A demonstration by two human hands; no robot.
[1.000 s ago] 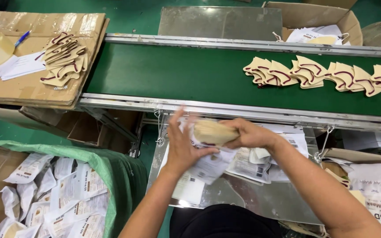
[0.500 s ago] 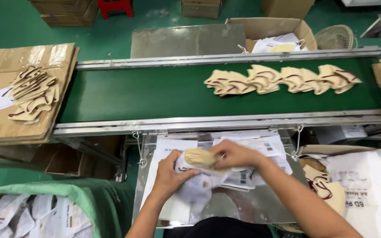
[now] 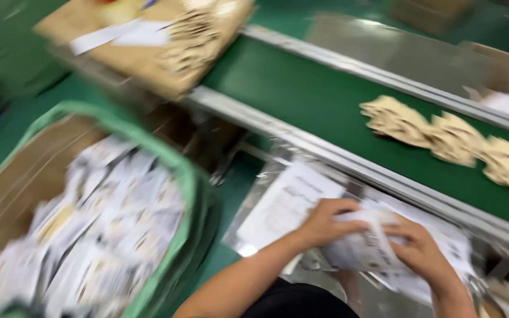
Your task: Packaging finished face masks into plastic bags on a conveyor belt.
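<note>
Fingers (image 3: pixel 349 225) of both your hands clamp the white printed packet (image 3: pixel 363 250) over the metal tray (image 3: pixel 254 232), left hand (image 3: pixel 325 224) and right hand (image 3: pixel 422 253) at either end. It's blurry, but a loose grip could probably spill its contents.

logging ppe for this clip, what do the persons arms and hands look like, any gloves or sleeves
Both arms are bare from the elbow down, no sleeves in view. The left hand and right hand are bare too: no gloves, and no watch or wristband shows. The picture is too blurred to rule out rings. A dark garment covers the body below.
</note>
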